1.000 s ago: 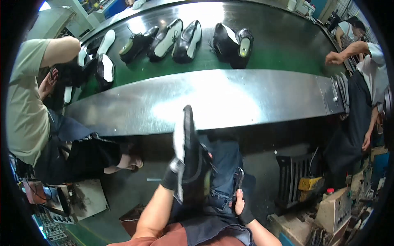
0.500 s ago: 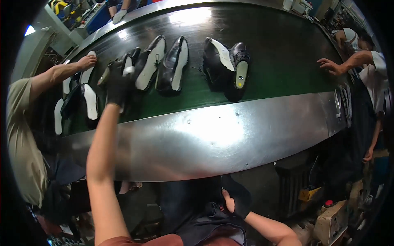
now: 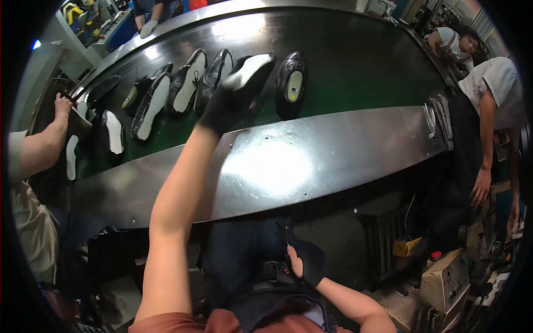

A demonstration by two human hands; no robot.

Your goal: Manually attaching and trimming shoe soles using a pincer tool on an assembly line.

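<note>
My left hand (image 3: 222,108), in a black fingerless glove, is closed round the near end of a black leather shoe (image 3: 251,71) whose pale underside faces up. Just right of it a laced black shoe (image 3: 292,83) shows a light insole with a yellow dot. Left of my hand lie black shoes with white undersides: one (image 3: 215,75) close by, then another (image 3: 187,86) and a longer one (image 3: 151,106). Low at my waist, my right hand (image 3: 304,261), also gloved, is curled with its thumb along a thin dark item I cannot make out.
The shoes lie on a dark green belt (image 3: 355,83) with a metal ledge (image 3: 333,133) along its near side. At left a co-worker's hand (image 3: 64,104) is beside more shoe parts. Another co-worker (image 3: 491,83) leans at right. A beige machine box (image 3: 444,280) stands lower right.
My left hand has moved right, from the shoes at left to the shoe it now grips. The left co-worker's hand has drawn back leftward; the right co-worker's arm has dropped. My view has shifted.
</note>
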